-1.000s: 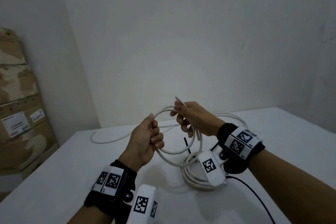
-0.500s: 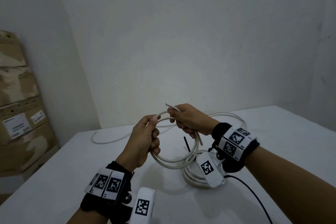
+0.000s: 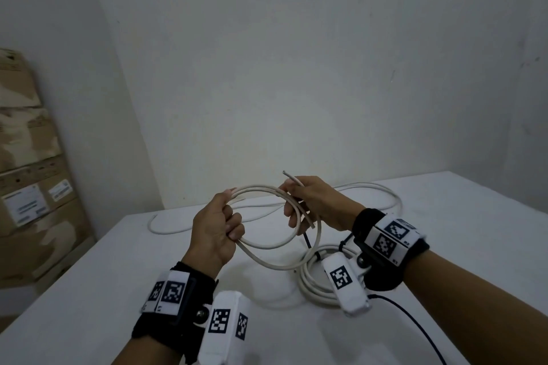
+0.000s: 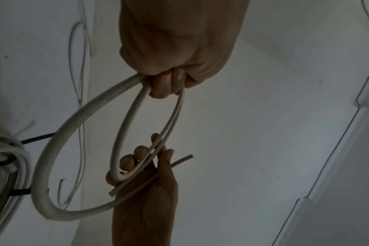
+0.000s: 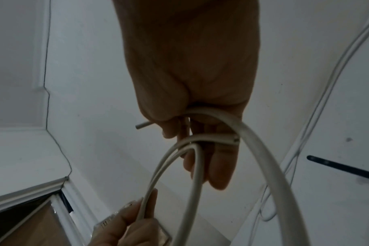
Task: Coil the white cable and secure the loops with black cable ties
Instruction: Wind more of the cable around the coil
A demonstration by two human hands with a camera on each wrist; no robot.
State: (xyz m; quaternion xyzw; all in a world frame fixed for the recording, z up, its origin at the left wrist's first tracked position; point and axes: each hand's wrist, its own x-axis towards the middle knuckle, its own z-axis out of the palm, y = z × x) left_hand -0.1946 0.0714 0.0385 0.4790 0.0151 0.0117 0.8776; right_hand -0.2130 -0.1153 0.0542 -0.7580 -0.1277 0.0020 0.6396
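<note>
Above the white table [image 3: 474,231], a couple of loops of the white cable [image 3: 268,246] hang between my hands. My left hand [image 3: 229,225] grips the loops' left side in a fist, seen close in the left wrist view as fingers [image 4: 164,84] curled round the strands. My right hand [image 3: 292,204] pinches the loops' right side, and a cut cable end [image 5: 142,125] sticks out past its thumb. A black cable tie [image 3: 307,241] lies on the table under the loops. A coiled bundle [image 3: 311,284] bound with black ties [image 4: 19,193] lies under my right wrist.
Loose white cable [image 3: 169,228] trails over the table's far side toward the wall. Stacked cardboard boxes [image 3: 26,172] stand left of the table. A thin black wire [image 3: 415,326] runs from my right wrist toward the table's near edge.
My left hand has shifted a little to the left, so the loops between the hands look wider and flatter. Both hands keep their hold on the cable.
</note>
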